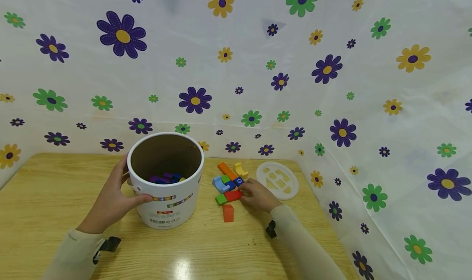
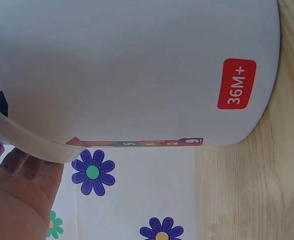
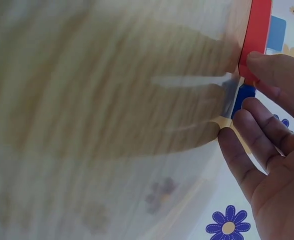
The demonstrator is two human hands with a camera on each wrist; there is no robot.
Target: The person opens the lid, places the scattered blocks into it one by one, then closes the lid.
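Note:
My left hand [image 1: 114, 200] grips a white bucket [image 1: 171, 212] at its left side, the thumb across the printed front and the fingers behind. Purple, blue and yellow blocks [image 1: 167, 177] lie inside. In the left wrist view the fingers touch the bucket's pale handle [image 2: 32, 145]. To the right, my right hand [image 1: 259, 196] is at a small pile, thumb and index finger pinching the end of a red block [image 1: 233, 195]. Its other fingers touch the table beside a blue block marked G [image 1: 239, 181]. A green block [image 1: 221, 199] meets the red one's left end.
Around the right hand lie a light blue arch [image 1: 220, 185], an orange bar [image 1: 227, 171], a yellow arch [image 1: 241, 170] and an orange-red block [image 1: 228, 213]. A white round lid with cut-out shapes [image 1: 295, 185] rests farther right. Flowered sheeting [image 1: 236, 79] stands behind the wooden table [image 1: 206, 251].

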